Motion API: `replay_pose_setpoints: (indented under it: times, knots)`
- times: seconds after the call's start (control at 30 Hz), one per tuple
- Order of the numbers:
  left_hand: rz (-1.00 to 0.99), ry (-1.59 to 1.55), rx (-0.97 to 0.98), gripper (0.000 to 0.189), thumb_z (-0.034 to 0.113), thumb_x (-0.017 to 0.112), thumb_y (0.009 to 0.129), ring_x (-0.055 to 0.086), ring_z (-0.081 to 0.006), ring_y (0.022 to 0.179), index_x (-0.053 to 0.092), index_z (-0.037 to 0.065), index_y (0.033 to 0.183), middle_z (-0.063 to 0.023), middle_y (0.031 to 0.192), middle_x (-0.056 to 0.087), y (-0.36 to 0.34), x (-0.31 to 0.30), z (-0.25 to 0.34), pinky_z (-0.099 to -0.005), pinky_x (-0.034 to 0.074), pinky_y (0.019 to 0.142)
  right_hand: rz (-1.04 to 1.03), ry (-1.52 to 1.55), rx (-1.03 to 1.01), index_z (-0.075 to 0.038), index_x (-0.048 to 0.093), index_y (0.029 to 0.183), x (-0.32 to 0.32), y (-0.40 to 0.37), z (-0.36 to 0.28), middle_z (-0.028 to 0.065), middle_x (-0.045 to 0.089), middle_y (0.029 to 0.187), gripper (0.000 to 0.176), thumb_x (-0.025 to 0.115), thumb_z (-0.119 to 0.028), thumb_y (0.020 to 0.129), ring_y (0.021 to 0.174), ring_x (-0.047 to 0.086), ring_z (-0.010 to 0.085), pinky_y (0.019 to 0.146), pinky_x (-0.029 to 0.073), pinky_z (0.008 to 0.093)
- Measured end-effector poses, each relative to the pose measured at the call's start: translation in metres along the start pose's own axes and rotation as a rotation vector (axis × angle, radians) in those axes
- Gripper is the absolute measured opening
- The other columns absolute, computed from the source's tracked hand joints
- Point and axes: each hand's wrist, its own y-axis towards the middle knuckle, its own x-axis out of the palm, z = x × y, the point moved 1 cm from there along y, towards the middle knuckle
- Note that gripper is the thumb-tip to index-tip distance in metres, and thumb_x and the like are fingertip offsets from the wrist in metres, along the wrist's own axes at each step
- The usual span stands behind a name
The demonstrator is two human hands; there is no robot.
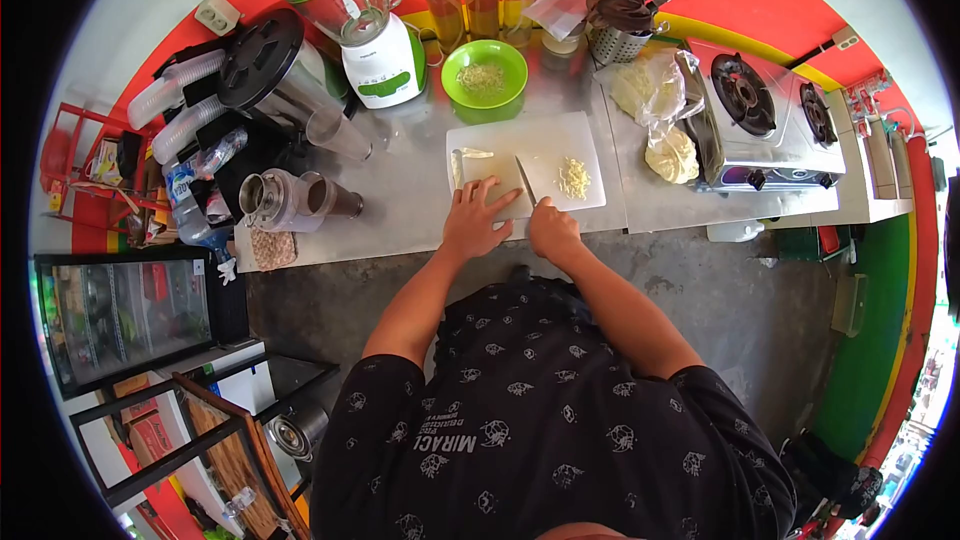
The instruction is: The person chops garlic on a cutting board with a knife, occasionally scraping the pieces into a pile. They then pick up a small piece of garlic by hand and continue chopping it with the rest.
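A white cutting board (550,135) lies on the steel counter in front of me. My right hand (553,230) is closed around the handle of a knife (525,178), its blade angled up and left across the board. At the board's lower left, my left hand (478,222) rests with its fingers spread, apart from the blade. Just beyond its fingertips are a few long pale strips (475,153), whose kind I cannot make out. A small pile of chopped pale yellow bits (573,179) sits on the board's right side. Behind the board stands a green bowl (487,105) with more chopped bits inside.
A blender (380,60) and several pump bottles (482,5) stand along the back wall. To the right are a plastic bag (650,90) and a gas stove (765,130). Metal and plastic containers (300,202) and a folded cloth (273,249) occupy the counter's left end.
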Motion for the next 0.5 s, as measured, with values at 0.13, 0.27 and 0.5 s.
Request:
replay_pose_setpoints:
  times: [0.13,0.27,0.5]
  knots:
    - [-0.01,-0.01,0.009,0.06,0.034,0.072,0.083,0.043,-0.0344,0.126,0.056,0.034,0.14,-0.0084,0.139,0.046,0.0,-0.002,-0.001,-0.0483,0.038,0.108,0.06,-0.055,-0.026,0.005,0.049,0.11,0.009,-0.006,-0.003,0.0224,0.073,0.099,0.04,0.073,-0.009,0.082,0.095,0.074,0.0352,0.079,0.061,0.0393]
    - [-0.022,-0.007,-0.007,0.06,0.034,0.072,0.083,0.043,-0.0345,0.127,0.056,0.033,0.141,-0.009,0.139,0.046,0.0,-0.003,0.001,-0.0485,0.037,0.109,0.053,-0.077,-0.084,0.005,0.047,0.111,-0.007,0.001,-0.005,0.0239,0.072,0.098,0.038,0.07,-0.008,0.084,0.094,0.074,0.0364,0.079,0.06,0.0408]
    - [-0.024,-0.003,0.006,0.06,0.035,0.071,0.083,0.043,-0.0343,0.127,0.056,0.033,0.141,-0.0096,0.139,0.046,0.001,-0.001,-0.002,-0.0481,0.037,0.108,0.014,-0.029,-0.016,0.006,0.046,0.111,0.004,-0.007,-0.005,0.0259,0.072,0.097,0.039,0.07,-0.007,0.083,0.095,0.073,0.0379,0.081,0.06,0.0422]
